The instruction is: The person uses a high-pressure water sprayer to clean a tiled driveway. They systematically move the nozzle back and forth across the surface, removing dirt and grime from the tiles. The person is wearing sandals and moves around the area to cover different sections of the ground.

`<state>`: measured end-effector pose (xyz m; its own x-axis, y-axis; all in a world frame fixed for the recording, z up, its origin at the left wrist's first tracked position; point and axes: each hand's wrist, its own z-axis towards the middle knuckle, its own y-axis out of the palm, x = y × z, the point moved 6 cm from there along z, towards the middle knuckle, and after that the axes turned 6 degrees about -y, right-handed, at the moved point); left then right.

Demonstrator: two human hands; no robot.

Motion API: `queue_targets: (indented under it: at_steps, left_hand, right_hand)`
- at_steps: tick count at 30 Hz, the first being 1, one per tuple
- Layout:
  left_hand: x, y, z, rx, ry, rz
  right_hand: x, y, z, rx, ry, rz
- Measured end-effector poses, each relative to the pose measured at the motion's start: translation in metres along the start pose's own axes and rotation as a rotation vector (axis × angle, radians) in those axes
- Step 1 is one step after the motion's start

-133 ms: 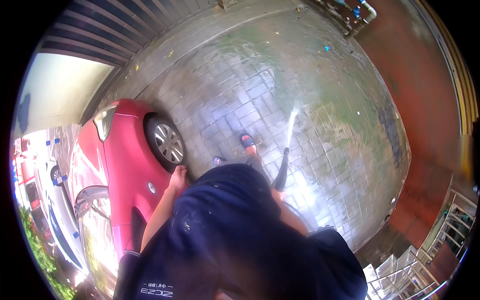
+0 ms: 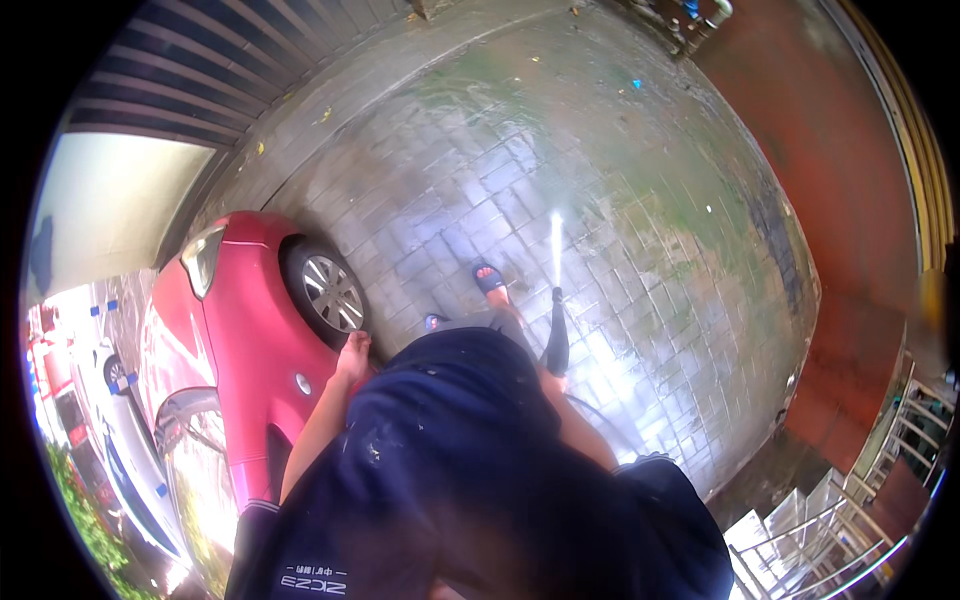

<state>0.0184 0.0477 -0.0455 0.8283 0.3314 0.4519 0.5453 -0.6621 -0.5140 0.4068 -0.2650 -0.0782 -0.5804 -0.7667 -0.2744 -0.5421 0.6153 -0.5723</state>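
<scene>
My right hand (image 2: 552,382), partly hidden by my dark shirt, is closed round the rear end of a black pressure washer wand (image 2: 559,335). A white water jet (image 2: 557,245) shoots from its tip onto the wet paving and breaks into mist there. My left hand (image 2: 354,352) hangs beside the front wheel (image 2: 331,293) of a red car (image 2: 262,340), its fingers curled in with nothing showing in them. Whether it touches the car I cannot tell.
Wet paving blocks (image 2: 440,220) with greenish patches surround my sandalled feet (image 2: 490,278). A reddish-brown surface (image 2: 800,170) borders them on the right. Metal racks (image 2: 850,520) stand at lower right, a striped shutter (image 2: 200,70) at upper left. Pipes (image 2: 705,30) run at the top.
The wand has swung a little to the left, and the water jet now lands further left. My left hand stays beside the wheel.
</scene>
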Motion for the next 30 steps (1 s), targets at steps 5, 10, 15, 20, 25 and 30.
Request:
queue_targets:
  at_steps: [5,10,15,20,25,30]
  left_hand:
    - [0.005,0.009,0.0,-0.029,0.073,0.073]
    - [0.006,0.021,0.02,-0.091,0.192,0.156]
    - [0.014,0.016,0.028,-0.154,0.27,0.159]
    - [-0.045,0.015,0.044,-0.147,0.332,0.234]
    - [-0.069,0.025,0.028,-0.105,0.397,0.318]
    - [-0.056,0.039,0.006,-0.186,0.316,0.308]
  right_hand:
    - [0.039,-0.016,-0.007,0.089,0.052,0.103]
    - [0.089,-0.012,0.003,0.005,0.122,0.163]
    - [0.137,-0.017,-0.001,0.085,0.134,0.269]
    - [0.161,-0.021,-0.017,0.058,0.038,0.404]
    - [0.164,-0.051,-0.026,0.1,0.052,0.422]
    - [0.174,-0.069,0.006,-0.087,0.154,0.691]
